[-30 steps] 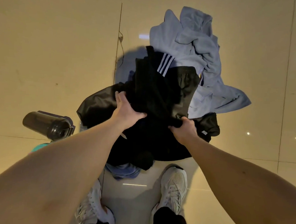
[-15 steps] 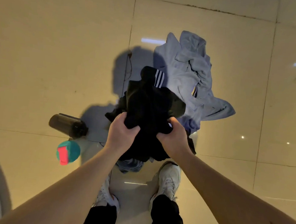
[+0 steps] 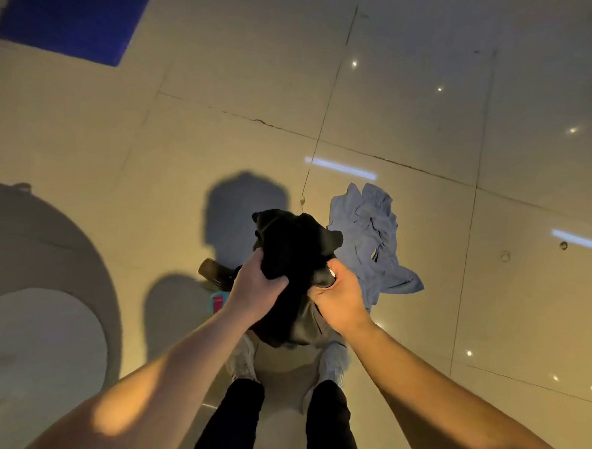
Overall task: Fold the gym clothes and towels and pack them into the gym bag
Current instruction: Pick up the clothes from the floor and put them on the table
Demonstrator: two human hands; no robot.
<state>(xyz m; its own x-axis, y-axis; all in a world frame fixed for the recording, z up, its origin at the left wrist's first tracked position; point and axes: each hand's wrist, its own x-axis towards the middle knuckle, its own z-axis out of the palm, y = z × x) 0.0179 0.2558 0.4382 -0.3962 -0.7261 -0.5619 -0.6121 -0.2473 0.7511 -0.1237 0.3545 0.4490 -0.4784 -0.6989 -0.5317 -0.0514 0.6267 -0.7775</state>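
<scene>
Person standing on tiled floor [image 3: 414,103]. Left hand [image 3: 255,287] and right hand [image 3: 340,300]: each grip clenched on bunched black fabric garment [image 3: 295,251], held above feet. Crumpled light-blue cloth garment [image 3: 372,238] on floor, just right. Dark bottle [image 3: 215,271] left.

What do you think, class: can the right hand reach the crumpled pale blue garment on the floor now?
Probably not yet: the right hand grips the bunched black garment. The crumpled pale blue garment lies uncovered below, so only that grip hinders.
</scene>
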